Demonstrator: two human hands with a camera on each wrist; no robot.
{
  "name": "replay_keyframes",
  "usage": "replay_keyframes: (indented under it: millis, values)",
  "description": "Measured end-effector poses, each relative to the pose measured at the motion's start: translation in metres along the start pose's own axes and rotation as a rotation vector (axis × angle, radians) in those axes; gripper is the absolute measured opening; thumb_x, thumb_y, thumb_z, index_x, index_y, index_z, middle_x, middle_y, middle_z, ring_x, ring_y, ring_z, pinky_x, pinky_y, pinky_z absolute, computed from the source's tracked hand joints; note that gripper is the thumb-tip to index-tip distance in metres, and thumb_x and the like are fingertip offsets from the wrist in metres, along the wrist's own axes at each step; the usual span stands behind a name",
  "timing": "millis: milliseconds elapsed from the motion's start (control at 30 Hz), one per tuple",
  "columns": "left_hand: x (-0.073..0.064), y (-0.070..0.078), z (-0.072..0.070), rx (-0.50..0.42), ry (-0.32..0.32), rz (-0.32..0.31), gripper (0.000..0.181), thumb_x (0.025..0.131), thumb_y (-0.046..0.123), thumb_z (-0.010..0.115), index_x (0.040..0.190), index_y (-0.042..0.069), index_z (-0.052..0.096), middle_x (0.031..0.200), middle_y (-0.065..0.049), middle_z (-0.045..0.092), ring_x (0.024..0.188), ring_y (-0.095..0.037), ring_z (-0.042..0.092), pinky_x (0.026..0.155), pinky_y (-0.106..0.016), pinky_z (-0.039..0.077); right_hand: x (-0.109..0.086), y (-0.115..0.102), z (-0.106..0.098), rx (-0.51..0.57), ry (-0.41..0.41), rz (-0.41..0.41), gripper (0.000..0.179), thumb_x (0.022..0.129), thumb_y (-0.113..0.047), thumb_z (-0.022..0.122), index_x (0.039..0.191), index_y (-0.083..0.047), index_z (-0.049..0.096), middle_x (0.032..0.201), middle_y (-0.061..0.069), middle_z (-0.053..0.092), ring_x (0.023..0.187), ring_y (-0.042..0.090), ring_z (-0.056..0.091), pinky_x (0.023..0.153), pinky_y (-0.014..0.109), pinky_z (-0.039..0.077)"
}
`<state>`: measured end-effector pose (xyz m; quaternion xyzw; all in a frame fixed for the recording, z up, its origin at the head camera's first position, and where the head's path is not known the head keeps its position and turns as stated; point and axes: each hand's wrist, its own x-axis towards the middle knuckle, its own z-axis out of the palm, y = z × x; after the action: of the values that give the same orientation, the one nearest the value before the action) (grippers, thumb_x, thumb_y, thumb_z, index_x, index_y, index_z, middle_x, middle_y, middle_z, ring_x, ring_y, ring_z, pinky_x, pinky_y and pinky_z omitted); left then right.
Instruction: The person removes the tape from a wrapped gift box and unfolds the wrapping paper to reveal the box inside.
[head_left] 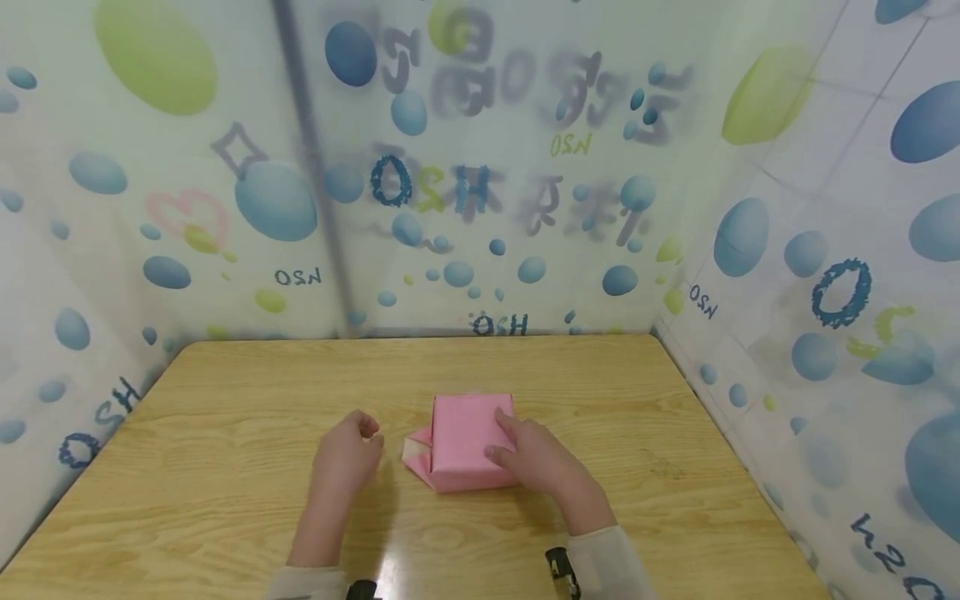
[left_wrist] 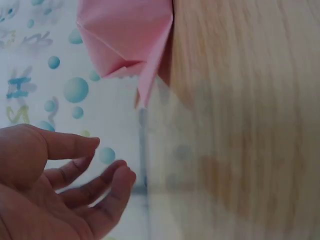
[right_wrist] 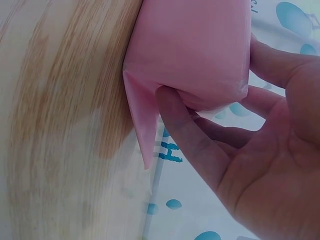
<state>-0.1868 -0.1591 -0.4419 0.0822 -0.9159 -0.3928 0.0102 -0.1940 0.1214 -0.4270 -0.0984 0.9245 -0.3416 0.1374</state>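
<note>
A box wrapped in pink paper (head_left: 468, 433) lies on the wooden table (head_left: 247, 392). From its left end juts a folded paper flap (head_left: 417, 454) with a pale inner side. My right hand (head_left: 536, 458) holds the box at its right end, thumb over the top edge and the other fingers around the folded end. A pointed pink flap (right_wrist: 142, 120) hangs there in the right wrist view, beside one fingertip. Apart from the box, to its left, my left hand (head_left: 348, 450) hovers over the table with loosely bent fingers and nothing in them.
Behind the table hangs a white curtain (head_left: 495, 242) printed with blue and green drops and letters. More of the same printed sheet (head_left: 862, 417) closes off the right side. Dark straps (head_left: 558, 562) show at the light sleeves.
</note>
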Motion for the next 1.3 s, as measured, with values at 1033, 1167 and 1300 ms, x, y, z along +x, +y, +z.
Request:
replay_keyframes:
  millis: [1033, 1167, 1300]
  values:
    - [0.024, 0.055, 0.045, -0.178, -0.184, -0.012, 0.057, 0.105, 0.016, 0.062, 0.156, -0.004, 0.046, 0.152, -0.026, 0.058, 0.135, -0.038, 0.061, 0.113, -0.056, 0.053, 0.039, -0.005, 0.008, 0.000, 0.124, 0.053, 0.074, 0.108, -0.035, 0.061, 0.167, -0.004, 0.029, 0.170, 0.021, 0.039, 0.157, 0.038, 0.041, 0.128, 0.056, 0.036]
    - [0.031, 0.055, 0.045, -0.183, -0.179, -0.014, 0.057, 0.105, 0.016, 0.062, 0.156, -0.003, 0.046, 0.152, -0.026, 0.057, 0.135, -0.038, 0.060, 0.112, -0.055, 0.053, 0.045, -0.007, 0.006, 0.045, 0.144, 0.046, 0.079, 0.106, -0.031, 0.064, 0.167, -0.001, 0.025, 0.169, 0.023, 0.039, 0.156, 0.040, 0.041, 0.128, 0.056, 0.035]
    - [0.032, 0.056, 0.045, -0.187, -0.179, -0.023, 0.057, 0.105, 0.015, 0.062, 0.156, -0.002, 0.046, 0.152, -0.025, 0.057, 0.136, -0.038, 0.060, 0.112, -0.055, 0.054, 0.047, -0.007, 0.007, 0.104, 0.136, 0.083, 0.075, 0.105, -0.032, 0.065, 0.166, -0.002, 0.031, 0.165, 0.022, 0.046, 0.152, 0.040, 0.047, 0.126, 0.057, 0.039]
